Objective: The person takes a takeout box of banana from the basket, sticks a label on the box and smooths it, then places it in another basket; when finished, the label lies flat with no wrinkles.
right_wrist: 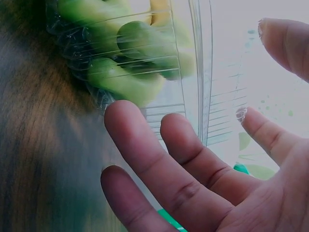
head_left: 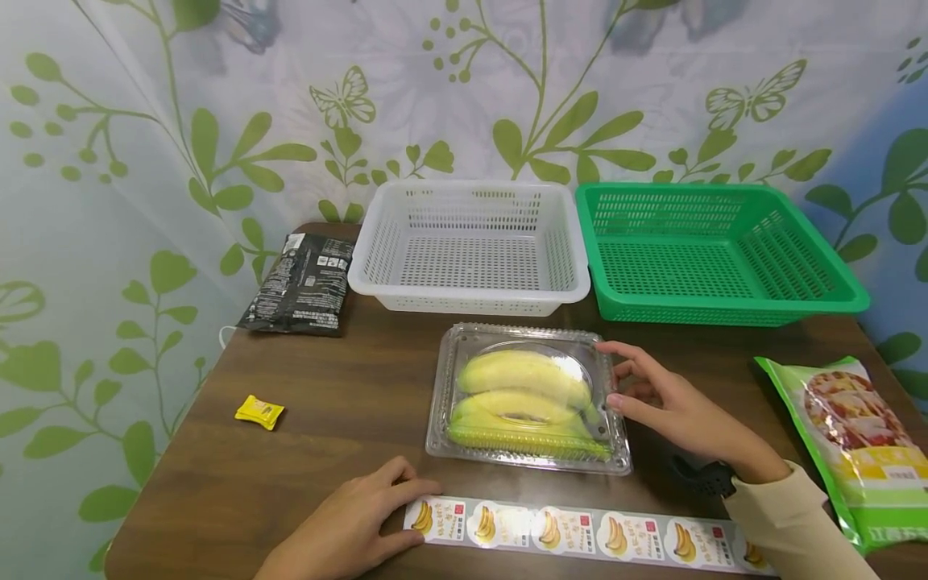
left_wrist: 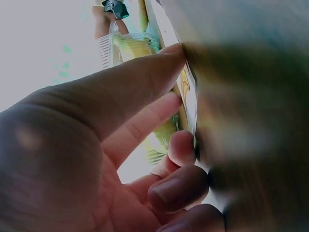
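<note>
A clear plastic clamshell box (head_left: 438,403) with several yellow-green bananas (head_left: 525,400) inside sits lid-down in the middle of the table. My right hand (head_left: 670,407) is at the box's right side, index fingertip and thumb tip by its edge. In the right wrist view, the fingers are spread beside the box's ribbed wall (right_wrist: 145,67). A strip of banana stickers (head_left: 525,528) lies along the near side of the table. My left hand (head_left: 355,515) rests at the strip's left end, with thumb and index fingertips at its edge and the other fingers against the tabletop (left_wrist: 251,145).
A white basket (head_left: 471,302) and a green basket (head_left: 725,310) stand side by side at the back. To their left lies a black packet (head_left: 308,282), and a small yellow wrapped piece (head_left: 259,412) is nearer. A green-and-white food bag (head_left: 863,451) lies at the right.
</note>
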Tool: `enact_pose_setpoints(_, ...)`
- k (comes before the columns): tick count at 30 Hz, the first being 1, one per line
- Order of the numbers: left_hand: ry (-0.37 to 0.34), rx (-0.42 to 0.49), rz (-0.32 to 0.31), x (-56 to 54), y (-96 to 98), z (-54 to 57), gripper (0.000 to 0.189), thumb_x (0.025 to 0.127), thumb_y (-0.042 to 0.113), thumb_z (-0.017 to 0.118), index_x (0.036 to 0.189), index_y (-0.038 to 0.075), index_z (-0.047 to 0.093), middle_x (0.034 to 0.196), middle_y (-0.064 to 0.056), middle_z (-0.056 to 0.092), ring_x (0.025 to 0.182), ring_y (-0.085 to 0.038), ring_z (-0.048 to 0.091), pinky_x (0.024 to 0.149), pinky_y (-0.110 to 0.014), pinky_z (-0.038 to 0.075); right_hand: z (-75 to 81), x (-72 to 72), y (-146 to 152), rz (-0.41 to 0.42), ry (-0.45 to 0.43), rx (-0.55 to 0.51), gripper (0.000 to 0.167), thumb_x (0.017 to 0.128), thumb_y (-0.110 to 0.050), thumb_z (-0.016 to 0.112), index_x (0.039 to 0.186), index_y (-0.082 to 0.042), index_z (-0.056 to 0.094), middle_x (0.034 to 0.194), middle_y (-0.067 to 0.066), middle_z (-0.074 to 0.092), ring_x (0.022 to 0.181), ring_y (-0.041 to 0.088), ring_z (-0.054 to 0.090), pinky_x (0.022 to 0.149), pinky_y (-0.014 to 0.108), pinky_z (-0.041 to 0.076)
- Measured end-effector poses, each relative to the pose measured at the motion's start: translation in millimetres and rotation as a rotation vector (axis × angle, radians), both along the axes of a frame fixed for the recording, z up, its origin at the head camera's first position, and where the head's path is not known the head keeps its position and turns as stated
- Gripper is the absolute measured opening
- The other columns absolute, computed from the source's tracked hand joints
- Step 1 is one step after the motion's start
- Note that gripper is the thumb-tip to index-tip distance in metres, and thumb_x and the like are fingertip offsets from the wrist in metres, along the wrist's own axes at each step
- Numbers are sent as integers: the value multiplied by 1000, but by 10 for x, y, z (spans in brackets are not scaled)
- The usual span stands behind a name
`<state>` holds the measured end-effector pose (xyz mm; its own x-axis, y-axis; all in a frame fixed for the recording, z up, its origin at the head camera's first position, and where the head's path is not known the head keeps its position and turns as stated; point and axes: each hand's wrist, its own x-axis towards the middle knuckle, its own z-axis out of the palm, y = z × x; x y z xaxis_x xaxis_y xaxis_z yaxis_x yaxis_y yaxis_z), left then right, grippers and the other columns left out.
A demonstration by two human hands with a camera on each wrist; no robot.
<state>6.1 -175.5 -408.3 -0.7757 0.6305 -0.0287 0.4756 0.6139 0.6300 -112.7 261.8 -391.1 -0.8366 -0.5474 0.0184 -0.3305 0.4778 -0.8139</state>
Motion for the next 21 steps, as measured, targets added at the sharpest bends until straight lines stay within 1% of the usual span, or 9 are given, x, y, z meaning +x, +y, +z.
enact_pose_setpoints(2, 0, 0, -17, -10, -2, -7, 48, 91, 31, 80, 137, 29, 64, 110, 14, 50, 78, 2, 48, 67, -19, 45, 4, 3, -1, -1, 1, 2, 68, 103, -13, 63, 160, -29, 29, 127, 5, 54, 108, 16, 62, 83, 32, 54)
enact_pose_setpoints(4, -1, 3, -26, -19, -2, -15, 46, 91, 31, 80, 135, 30, 65, 110, 14, 50, 79, 3, 48, 67, -19, 45, 11, 4, -4, -2, -2, 5, 68, 103, -13, 62, 160, -29, 29, 128, 4, 54, 109, 17, 61, 84, 32, 54)
enact_pose_setpoints(7, -8, 5, -26, -29, 11, -10, 44, 90, 31, 80, 132, 30, 66, 110, 14, 50, 79, 2, 48, 68, -19, 45, 21, 5, -8, -6, -6, 10, 67, 103, -14, 62, 160, -29, 29, 131, 4, 54, 111, 17, 61, 86, 32, 54)
enact_pose_setpoints(9, -22, -12, -22, -42, 37, 11, 43, 90, 30, 81, 130, 32, 65, 108, 15, 50, 78, 2, 48, 68, -20, 45, 23, 10, -8, -9, -5, 11, 67, 103, -15, 62, 160, -29, 29, 130, 4, 54, 111, 17, 61, 86, 32, 54)
enact_pose_setpoints(12, -14, -56, -21, -81, 104, 59, 41, 87, 28, 83, 123, 33, 65, 105, 14, 49, 75, 0, 47, 66, -22, 44, 29, 13, -6, -13, 0, 11, 67, 103, -14, 63, 160, -29, 29, 127, 5, 55, 109, 17, 62, 84, 32, 54)
enact_pose_setpoints(16, 3, -111, -45, -143, 184, 112, 37, 83, 27, 86, 112, 31, 63, 103, 13, 49, 74, -1, 48, 67, -25, 46, 21, 14, -13, -8, -6, 2, 67, 103, -13, 62, 160, -28, 29, 126, 6, 55, 107, 16, 62, 84, 31, 54)
enact_pose_setpoints(21, -39, -118, -64, -197, 220, 118, 36, 82, 30, 87, 107, 30, 62, 101, 14, 48, 76, -1, 48, 70, -24, 46, 10, 20, -3, -9, -16, -3, 67, 104, -15, 62, 160, -29, 28, 128, 6, 55, 110, 17, 62, 85, 32, 54)
